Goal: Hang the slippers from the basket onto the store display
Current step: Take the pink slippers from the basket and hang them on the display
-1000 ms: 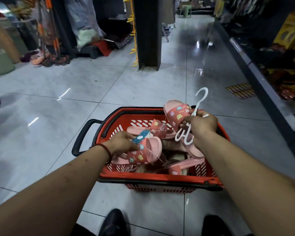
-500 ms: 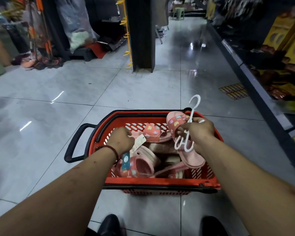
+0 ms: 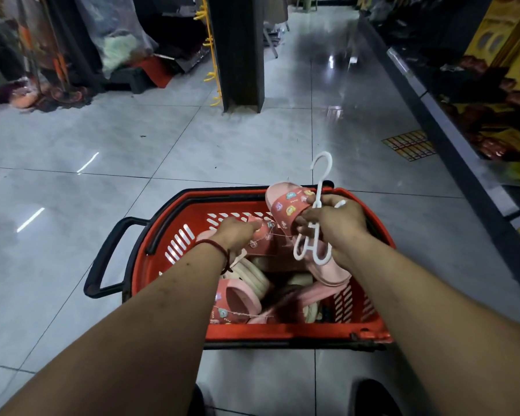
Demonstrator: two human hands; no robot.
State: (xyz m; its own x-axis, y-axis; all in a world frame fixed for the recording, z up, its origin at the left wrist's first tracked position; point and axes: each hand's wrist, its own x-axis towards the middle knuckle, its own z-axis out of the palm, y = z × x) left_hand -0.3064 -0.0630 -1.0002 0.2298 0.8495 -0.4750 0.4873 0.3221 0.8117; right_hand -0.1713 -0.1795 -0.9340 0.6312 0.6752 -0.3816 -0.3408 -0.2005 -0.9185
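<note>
Hands over basket: R hand clamped round white hanger w/ pink slipper, L hand pinching 2nd slipper.

A dark pillar stands at top centre on the glossy grey tiled floor, with yellow hooks down its left side. Clear-wrapped goods crowd the upper left; a yellow printed sheet lies on the floor at right beside dark shelving.

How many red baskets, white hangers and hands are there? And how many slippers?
Red basket: 1
White hanger: 1
Hands: 2 (left hand, right hand)
Total: 4
Slippers: piled up in the basket, too jumbled to count.
</note>
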